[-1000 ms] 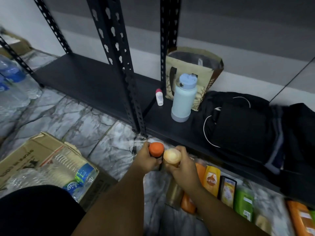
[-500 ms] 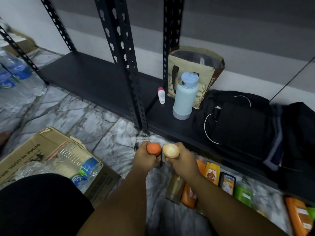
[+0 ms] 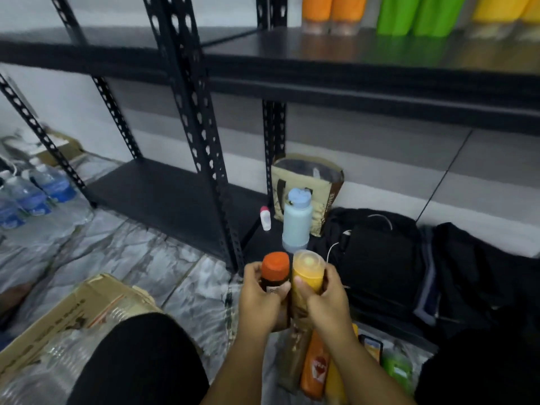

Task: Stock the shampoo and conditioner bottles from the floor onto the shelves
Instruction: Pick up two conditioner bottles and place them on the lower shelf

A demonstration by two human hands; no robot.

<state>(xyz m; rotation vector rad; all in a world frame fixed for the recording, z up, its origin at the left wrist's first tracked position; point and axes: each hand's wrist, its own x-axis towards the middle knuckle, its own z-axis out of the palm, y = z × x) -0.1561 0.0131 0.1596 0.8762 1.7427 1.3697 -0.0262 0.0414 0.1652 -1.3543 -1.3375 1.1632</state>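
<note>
orange plastic caps the dark bottle (image 3: 274, 273) gripped in the left hand (image 3: 260, 301), whose fingers (image 3: 253, 270) are curled round its upper body. a yellow bottle (image 3: 308, 271) is gripped the same way in the right hand (image 3: 325, 302), its fingers (image 3: 331, 272) wrapped round the shoulder. both bottles are held upright and touching each other, above the floor (image 3: 181, 276), in front of the bottom shelf (image 3: 163, 194) and well below the upper shelf (image 3: 350, 65).

a knock against the front lip of the upper shelf is judged the main risk if the pair is raised straight up. the orange, green and yellow bottles (image 3: 403, 16) standing there could be toppled if the new ones are pushed in carelessly. because the two are pressed together, one could be dislodged when the other is set down.

the slotted upright (image 3: 198, 141) stands just left of the lifting path. on the bottom shelf a pale blue flask (image 3: 296, 223), a paper bag (image 3: 306, 176), a small red-capped bottle (image 3: 265, 219) and black bags (image 3: 380, 258) are seen. more bottles (image 3: 317, 363) lie on the floor under the wrists, and a cardboard box (image 3: 87, 299) of water bottles sits to the left.
</note>
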